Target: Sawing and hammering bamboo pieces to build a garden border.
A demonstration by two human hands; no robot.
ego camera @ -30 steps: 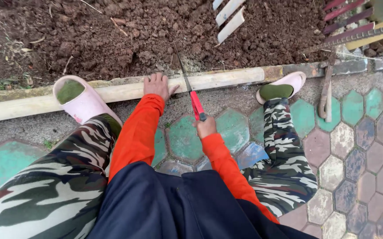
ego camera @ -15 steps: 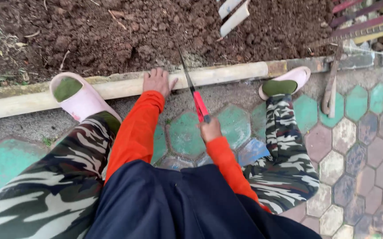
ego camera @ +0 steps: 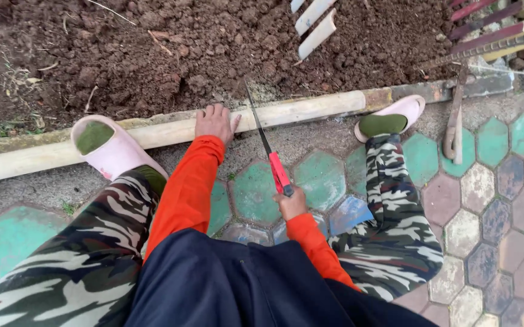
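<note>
One pole [ego camera: 171, 133], one saw [ego camera: 268, 148], two slippers [ego camera: 107, 148] (pink).

No packages, labels, signs or screens anywhere in view.

Pole [ego camera: 310, 109] left end cut by frame edge, left of slipper [ego camera: 107, 148]. Saw [ego camera: 268, 148] grip hidden inside right hand [ego camera: 291, 204]. Left hand [ego camera: 214, 122] palm unseen against pole. White slats [ego camera: 315, 24] cut by top edge above pole.

Red-handled saw [ego camera: 269, 150] blade angled across pale bamboo pole [ego camera: 171, 130] lying along soil edge.
</note>
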